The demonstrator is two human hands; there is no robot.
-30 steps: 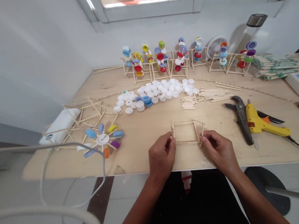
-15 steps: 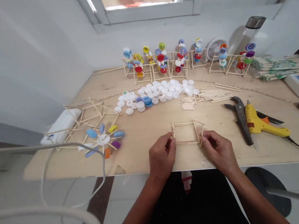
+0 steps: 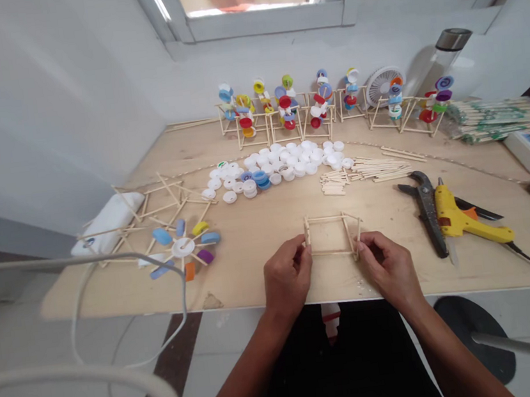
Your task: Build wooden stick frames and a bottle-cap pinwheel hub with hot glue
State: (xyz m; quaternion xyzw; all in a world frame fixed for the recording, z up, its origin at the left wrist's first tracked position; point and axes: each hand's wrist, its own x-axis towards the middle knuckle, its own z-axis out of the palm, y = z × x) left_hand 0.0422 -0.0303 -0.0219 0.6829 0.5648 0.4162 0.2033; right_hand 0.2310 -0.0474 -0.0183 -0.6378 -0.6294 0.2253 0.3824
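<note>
A small frame of thin wooden sticks (image 3: 332, 253) is held between my two hands near the table's front edge. My left hand (image 3: 288, 274) pinches its left end, thumb and fingers closed on the sticks. At the other end, my right hand (image 3: 389, 264) grips the lower right corner the same way. Left of my hands lies a stick wheel (image 3: 183, 247) with coloured bottle caps around a white cap hub. Beyond the frame are short cut sticks (image 3: 333, 183) and a heap of white bottle caps (image 3: 289, 157), a few of them blue.
To the right lie black-handled cutters (image 3: 427, 211) and a yellow glue gun (image 3: 465, 219) with its cord. Several stick stands with coloured cap wheels (image 3: 286, 112) line the back, near a fan (image 3: 382, 86). White cables (image 3: 180, 292) loop at left; loose stick frames (image 3: 163, 201) lie there.
</note>
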